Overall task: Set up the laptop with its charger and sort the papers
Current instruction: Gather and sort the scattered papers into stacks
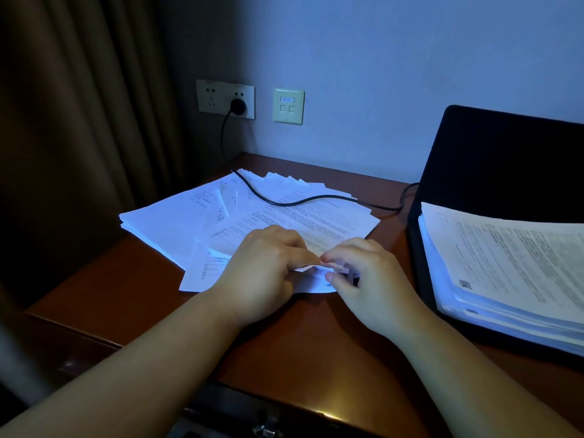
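A loose spread of printed papers (202, 216) lies on the brown desk (316, 349). At its near edge my left hand (262, 276) and my right hand (369, 279) pinch the same lifted corner of a sheet (311, 267) between fingertips. An open black laptop (505, 165) stands at the right, with a thick stack of papers (512, 267) lying on its keyboard. The black charger cable (303, 200) runs from a plug (237, 106) in the wall socket, over the loose papers, to the laptop's left side.
A double wall socket (225, 98) and a small wall plate (288, 105) sit above the desk's back edge. A brown curtain (79, 121) hangs at the left. A metal drawer handle (268, 428) shows below the desk's front edge.
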Tool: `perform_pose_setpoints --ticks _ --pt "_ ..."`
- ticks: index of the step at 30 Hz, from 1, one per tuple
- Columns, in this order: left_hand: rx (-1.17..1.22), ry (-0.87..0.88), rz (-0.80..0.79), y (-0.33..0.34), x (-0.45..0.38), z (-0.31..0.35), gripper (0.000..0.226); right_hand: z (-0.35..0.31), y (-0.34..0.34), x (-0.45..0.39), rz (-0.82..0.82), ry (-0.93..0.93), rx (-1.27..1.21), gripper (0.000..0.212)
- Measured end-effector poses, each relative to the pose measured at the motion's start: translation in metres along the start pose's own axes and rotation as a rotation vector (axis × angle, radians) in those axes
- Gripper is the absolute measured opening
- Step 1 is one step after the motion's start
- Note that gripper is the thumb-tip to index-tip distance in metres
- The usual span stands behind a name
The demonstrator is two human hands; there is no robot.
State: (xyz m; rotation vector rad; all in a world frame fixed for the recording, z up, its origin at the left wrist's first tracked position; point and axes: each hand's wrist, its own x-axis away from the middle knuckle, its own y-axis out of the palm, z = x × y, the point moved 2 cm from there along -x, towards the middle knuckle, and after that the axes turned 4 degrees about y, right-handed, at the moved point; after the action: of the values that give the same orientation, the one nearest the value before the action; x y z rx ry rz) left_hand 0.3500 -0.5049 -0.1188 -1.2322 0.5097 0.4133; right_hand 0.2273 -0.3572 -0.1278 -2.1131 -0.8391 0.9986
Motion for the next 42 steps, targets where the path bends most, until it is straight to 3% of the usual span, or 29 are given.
perform_pose_setpoints --ticks 6,11,17,22,26,29,32,35,38,42 --pt "-0.063 -0.025 0.093 0.000 0.001 -0.001 0.023 0.002 0.001 0.001 0.050 -0.019 0.084 0.014" --pt "-0.152 -0.122 0.196 -0.003 0.004 -0.003 0.015 -0.001 -0.001 0.003 0.065 -0.008 0.039 0.034" --pt "-0.172 -0.309 0.355 -0.014 0.002 0.003 0.056 -0.015 -0.009 0.002 0.182 0.016 -0.043 0.039" --pt "-0.022 -0.461 0.584 -0.017 0.019 0.018 0.080 -0.034 -0.022 0.000 0.278 0.060 -0.114 0.041" --pt "0.257 -0.540 0.645 -0.008 0.032 0.039 0.069 -0.057 -0.035 -0.003 0.296 0.183 -0.261 0.050" --pt "0.560 -0.636 0.443 -0.003 0.023 0.056 0.067 -0.074 -0.039 -0.008 0.305 0.267 -0.438 0.040" --pt "0.824 -0.581 0.316 0.003 0.015 0.077 0.082 -0.088 -0.041 -0.009 0.280 0.398 -0.668 0.042" --pt "0.871 -0.535 0.363 0.002 0.014 0.088 0.081 -0.096 -0.046 -0.011 0.186 0.487 -0.799 0.050" --pt "0.884 -0.490 0.418 -0.001 0.014 0.090 0.069 -0.102 -0.055 -0.012 0.052 0.519 -1.167 0.033" --pt "0.662 -0.428 0.600 -0.013 0.015 0.091 0.072 -0.110 -0.058 -0.011 -0.040 0.466 -1.367 0.025"
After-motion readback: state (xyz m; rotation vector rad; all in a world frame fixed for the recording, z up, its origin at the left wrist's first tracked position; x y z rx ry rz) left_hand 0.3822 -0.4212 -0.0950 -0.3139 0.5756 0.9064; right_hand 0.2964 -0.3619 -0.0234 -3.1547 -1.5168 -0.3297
